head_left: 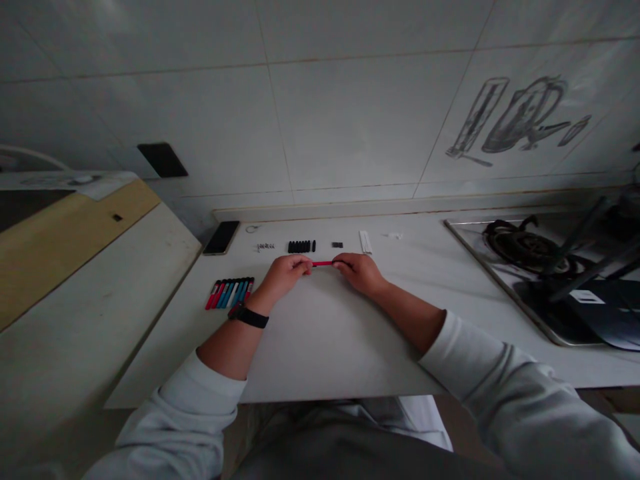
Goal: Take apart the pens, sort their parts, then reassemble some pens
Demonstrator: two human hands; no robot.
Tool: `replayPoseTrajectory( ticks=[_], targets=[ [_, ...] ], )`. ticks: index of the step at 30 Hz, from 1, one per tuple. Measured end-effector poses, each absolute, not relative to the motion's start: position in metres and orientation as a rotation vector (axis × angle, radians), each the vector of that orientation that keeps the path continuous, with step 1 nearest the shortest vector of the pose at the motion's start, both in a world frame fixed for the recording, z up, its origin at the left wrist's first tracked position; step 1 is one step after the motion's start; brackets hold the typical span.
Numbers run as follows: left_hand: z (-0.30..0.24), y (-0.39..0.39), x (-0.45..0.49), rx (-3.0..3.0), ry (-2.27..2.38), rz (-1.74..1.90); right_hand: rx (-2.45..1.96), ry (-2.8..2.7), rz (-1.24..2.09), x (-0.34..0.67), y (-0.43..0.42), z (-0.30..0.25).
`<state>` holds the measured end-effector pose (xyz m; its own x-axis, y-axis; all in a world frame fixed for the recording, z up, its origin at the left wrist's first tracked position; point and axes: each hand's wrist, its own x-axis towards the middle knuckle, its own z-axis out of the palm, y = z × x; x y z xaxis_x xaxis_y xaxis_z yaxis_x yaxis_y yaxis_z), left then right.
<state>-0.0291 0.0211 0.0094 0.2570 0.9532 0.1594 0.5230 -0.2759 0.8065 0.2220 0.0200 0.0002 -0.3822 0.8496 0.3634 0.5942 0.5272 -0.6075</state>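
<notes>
Both hands hold a thin red pen-like barrel (323, 263) level above the white counter. My left hand (289, 272) pinches its left end, and my right hand (359, 272) is closed around the right end, where a dark part shows. Behind my hands lie a row of black caps (299, 247), a small group of black pieces (337, 245) and some white sticks (365, 242). To the left of my left wrist is a neat row of red, blue and white pens (229, 293) with black ends. Small springs or screws (265, 247) are too tiny to tell apart.
A dark phone (221, 238) lies at the counter's back left, near a ring (251, 229). Small clear pieces (393, 235) sit at the back right. A gas stove (530, 257) with black items on it borders the right; a white cabinet (100, 287) stands left.
</notes>
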Motion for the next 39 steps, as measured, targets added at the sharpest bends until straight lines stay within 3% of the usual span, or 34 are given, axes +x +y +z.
replayPoseTrajectory(
  ticks=[11,19,39],
  targets=[
    [0.009,0.016,-0.029,2.118,1.428,1.043,-1.275,-2.081,0.505,0.223,0.021,0.002],
    [0.01,0.016,-0.032,2.195,1.46,1.038,-1.279,-2.047,0.663,0.223,0.025,-0.004],
    [0.012,0.015,-0.031,2.201,1.449,0.991,-1.236,-2.004,0.646,0.221,0.024,-0.009]
  ],
)
